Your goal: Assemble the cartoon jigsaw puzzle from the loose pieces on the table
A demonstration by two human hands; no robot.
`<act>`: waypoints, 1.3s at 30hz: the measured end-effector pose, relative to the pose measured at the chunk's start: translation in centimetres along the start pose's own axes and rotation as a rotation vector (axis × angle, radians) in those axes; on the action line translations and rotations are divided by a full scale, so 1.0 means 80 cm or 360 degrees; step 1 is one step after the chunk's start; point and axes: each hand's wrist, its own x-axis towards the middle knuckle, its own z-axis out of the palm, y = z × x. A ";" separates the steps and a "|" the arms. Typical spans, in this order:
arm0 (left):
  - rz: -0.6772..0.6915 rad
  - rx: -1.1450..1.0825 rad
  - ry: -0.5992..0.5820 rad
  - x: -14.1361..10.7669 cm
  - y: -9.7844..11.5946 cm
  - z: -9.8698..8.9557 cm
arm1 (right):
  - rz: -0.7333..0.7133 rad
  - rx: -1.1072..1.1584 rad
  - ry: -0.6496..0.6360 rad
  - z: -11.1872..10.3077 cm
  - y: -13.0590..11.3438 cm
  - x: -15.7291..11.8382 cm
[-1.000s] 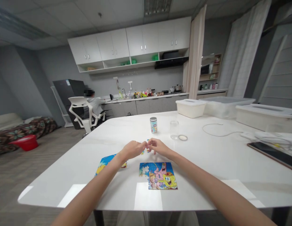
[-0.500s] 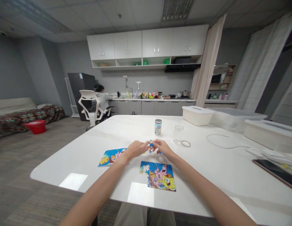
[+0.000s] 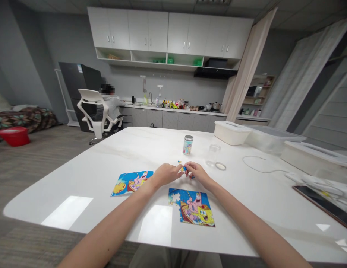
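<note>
Jigsaw puzzle point(image 3: 194, 210): is lying flat on the white table point(image 3: 86, 178), near the person's lap, partly joined, showing a pink figure and a yellow one in a boat; a piece-shaped gap is opening its upper left.
Right hand point(image 3: 198, 173): is pinching a small piece point(image 3: 185, 169), blue and yellow, between thumb and fingers, beyond the puzzle.
Left hand point(image 3: 167, 174): is bending its fingers toward that same piece; from where I am standing, I cannot tell whether it is gripping it.
Loose piece point(image 3: 179, 162): is lying just beyond the fingertips.
Picture sheet point(image 3: 128, 183): is resting left of the puzzle, repeating its scene, the left forearm partly covering it.
Canister point(image 3: 188, 145): is standing upright beyond the hands, wearing a silver lid and a cartoon label.
Clear jar point(image 3: 214, 153): is standing right of the canister, a round lid point(image 3: 220, 166) lying just beside it.
Background: another person point(image 3: 114, 108) is sitting in a white-framed chair point(image 3: 91, 108) near the kitchen counter point(image 3: 173, 118).
</note>
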 end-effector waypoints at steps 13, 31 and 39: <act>-0.0016 -0.0148 0.0034 0.014 0.001 -0.006 | 0.0111 -0.0017 0.0080 -0.006 0.001 -0.006; -0.0063 -0.0242 -0.0081 0.007 -0.001 -0.007 | 0.0074 0.0035 0.0032 0.000 -0.006 -0.013; -0.0186 -0.0332 -0.0139 0.008 0.013 -0.018 | 0.0089 0.0113 0.0060 -0.003 -0.009 -0.022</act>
